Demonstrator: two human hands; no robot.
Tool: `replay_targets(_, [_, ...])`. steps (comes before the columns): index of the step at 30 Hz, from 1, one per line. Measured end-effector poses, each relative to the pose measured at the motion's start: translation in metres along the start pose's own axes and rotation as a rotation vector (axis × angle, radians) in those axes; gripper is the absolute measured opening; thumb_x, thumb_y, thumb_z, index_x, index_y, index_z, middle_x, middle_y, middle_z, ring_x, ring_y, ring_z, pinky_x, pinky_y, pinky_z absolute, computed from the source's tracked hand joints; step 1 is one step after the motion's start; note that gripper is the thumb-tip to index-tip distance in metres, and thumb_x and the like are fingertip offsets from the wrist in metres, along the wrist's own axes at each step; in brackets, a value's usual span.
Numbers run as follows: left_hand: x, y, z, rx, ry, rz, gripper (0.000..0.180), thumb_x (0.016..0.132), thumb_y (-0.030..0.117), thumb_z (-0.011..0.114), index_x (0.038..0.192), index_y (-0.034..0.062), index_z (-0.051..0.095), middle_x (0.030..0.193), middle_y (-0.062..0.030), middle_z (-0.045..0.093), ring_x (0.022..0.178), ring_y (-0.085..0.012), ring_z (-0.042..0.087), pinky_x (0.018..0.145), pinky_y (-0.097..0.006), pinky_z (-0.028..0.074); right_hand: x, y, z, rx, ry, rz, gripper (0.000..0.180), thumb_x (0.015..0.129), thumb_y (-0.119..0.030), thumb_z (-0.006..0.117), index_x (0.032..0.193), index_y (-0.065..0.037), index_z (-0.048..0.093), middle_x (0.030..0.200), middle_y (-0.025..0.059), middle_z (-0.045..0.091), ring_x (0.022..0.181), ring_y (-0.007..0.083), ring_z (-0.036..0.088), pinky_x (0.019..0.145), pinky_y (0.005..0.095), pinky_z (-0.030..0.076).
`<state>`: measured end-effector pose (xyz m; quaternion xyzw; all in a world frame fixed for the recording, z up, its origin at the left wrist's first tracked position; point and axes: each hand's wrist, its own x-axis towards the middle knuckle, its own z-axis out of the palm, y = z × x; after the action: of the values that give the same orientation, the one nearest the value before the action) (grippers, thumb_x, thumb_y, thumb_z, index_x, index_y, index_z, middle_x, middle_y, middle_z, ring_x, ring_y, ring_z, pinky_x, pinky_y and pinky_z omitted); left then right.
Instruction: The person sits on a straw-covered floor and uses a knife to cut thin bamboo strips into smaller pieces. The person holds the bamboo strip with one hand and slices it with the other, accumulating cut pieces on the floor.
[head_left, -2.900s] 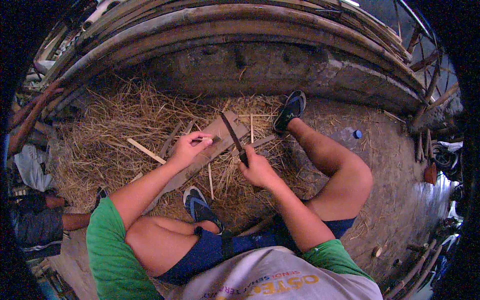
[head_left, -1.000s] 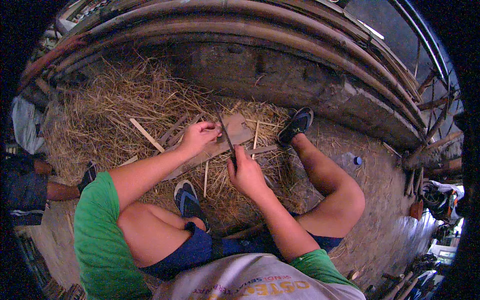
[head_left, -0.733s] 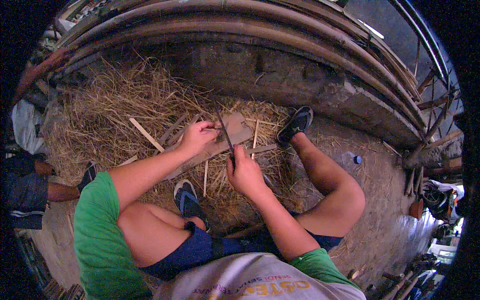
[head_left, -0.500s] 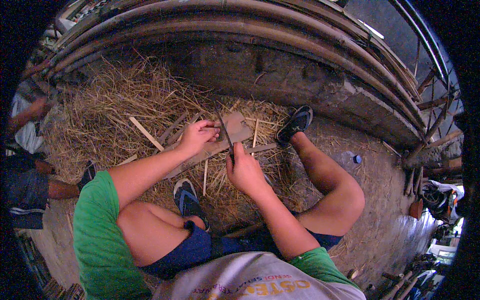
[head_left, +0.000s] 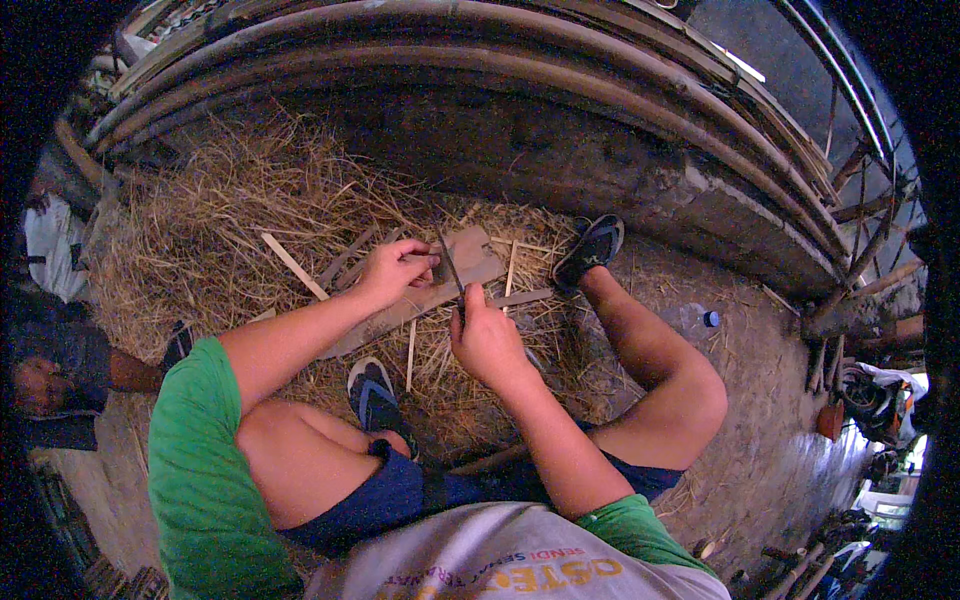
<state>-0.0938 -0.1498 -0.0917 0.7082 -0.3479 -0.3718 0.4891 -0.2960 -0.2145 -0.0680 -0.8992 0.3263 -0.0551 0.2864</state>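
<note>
The left hand grips a thin strip over the plank, which lies on the straw. The right hand is closed around the knife, with the blade pointing up beside the left fingers.

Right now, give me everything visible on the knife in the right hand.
The knife has a thin, dark, straight blade, metal by its look. It slants up and to the left from the right hand, which is closed around the handle, so the handle is hidden. The blade crosses a flat grey-brown wooden board lying on the straw. The left hand sits just left of the blade on that board; whether it touches the blade cannot be told.
</note>
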Motion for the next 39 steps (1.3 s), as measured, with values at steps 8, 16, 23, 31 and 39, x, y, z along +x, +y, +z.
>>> replay_targets(8, [-0.007,-0.002,-0.002,0.008,0.008,0.005,0.025,0.091,0.016,0.07,0.108,-0.0015,0.069,0.084,-0.0069,0.071,0.07,-0.0127,0.066,0.066,-0.03,0.055,-0.001,-0.008,-0.021,-0.008,-0.066,-0.027,0.028,0.094,-0.019,0.057,0.111,-0.002,0.043,0.079,0.0311,0.065,0.076,0.0514,0.064,0.07,0.0601,0.051])
replay_targets(16, [-0.003,-0.007,-0.002,-0.056,-0.041,-0.016,0.025,0.091,0.016,0.069,0.108,-0.002,0.069,0.085,-0.0075,0.071,0.07,-0.0132,0.067,0.066,-0.031,0.055,-0.008,-0.011,-0.031,0.03,-0.116,0.008,0.032,0.092,-0.019,0.06,0.113,-0.001,0.043,0.079,0.0313,0.065,0.078,0.0514,0.064,0.072,0.0594,0.051])
replay_targets(23, [-0.003,-0.008,-0.004,0.033,0.001,0.022,0.024,0.089,0.017,0.071,0.105,-0.0016,0.07,0.086,-0.0068,0.072,0.071,-0.0121,0.067,0.066,-0.029,0.054,-0.007,-0.007,-0.012,-0.005,-0.05,0.006,0.032,0.092,-0.018,0.059,0.111,0.0,0.041,0.079,0.0316,0.065,0.076,0.0507,0.064,0.069,0.0592,0.052])
replay_targets(31, [0.001,0.003,-0.022,1.018,-0.413,0.029,0.046,0.088,0.045,0.067,0.105,0.0031,0.072,0.087,-0.0142,0.073,0.079,-0.028,0.071,0.072,-0.042,0.057,-0.001,-0.004,-0.008,-0.047,-0.045,-0.008,0.031,0.092,-0.02,0.059,0.111,-0.002,0.041,0.077,0.0305,0.065,0.073,0.0515,0.063,0.068,0.0599,0.051])
replay_targets(39, [0.03,0.191,-0.015,0.914,0.194,0.926,0.035,0.093,0.039,0.058,0.078,0.0081,0.066,0.081,-0.0131,0.066,0.083,-0.0349,0.066,0.073,-0.05,0.055,-0.001,-0.003,-0.007,-0.012,0.001,-0.021,0.032,0.091,-0.02,0.06,0.11,-0.003,0.041,0.076,0.0299,0.064,0.073,0.0517,0.063,0.067,0.0605,0.051])
